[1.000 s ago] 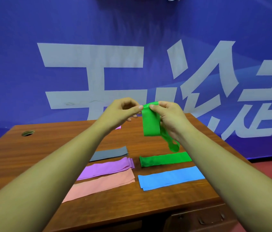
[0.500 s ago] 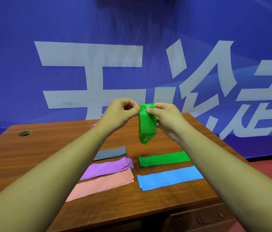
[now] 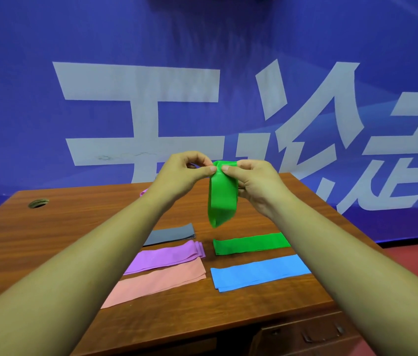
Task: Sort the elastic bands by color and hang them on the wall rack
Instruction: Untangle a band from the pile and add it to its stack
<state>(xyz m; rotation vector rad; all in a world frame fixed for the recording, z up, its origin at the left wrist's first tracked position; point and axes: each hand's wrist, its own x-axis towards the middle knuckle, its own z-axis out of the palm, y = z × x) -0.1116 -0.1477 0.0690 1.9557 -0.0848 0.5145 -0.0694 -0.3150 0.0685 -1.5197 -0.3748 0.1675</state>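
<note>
A green elastic band (image 3: pixel 222 199) hangs folded in the air above the wooden table (image 3: pixel 48 227). My left hand (image 3: pixel 181 176) pinches its top edge from the left and my right hand (image 3: pixel 256 183) pinches it from the right. Flat on the table lie sorted bands: a grey band (image 3: pixel 170 233), a purple stack (image 3: pixel 169 256), a pink band (image 3: pixel 159 282), a green band (image 3: pixel 251 243) and a blue band (image 3: pixel 258 272). A bit of a pink band (image 3: pixel 143 193) shows behind my left wrist. No wall rack is in view.
A blue banner wall (image 3: pixel 202 86) with large white characters stands right behind the table. A round cable hole (image 3: pixel 38 203) sits at the table's back left. A drawer front (image 3: pixel 305 337) lies under the near right edge. Red floor (image 3: pixel 413 263) shows at the right.
The hanging green band has been gathered into a shorter fold; its loose loop that dangled low at the right a second ago is drawn up. Both hands stay pinched at its top.
</note>
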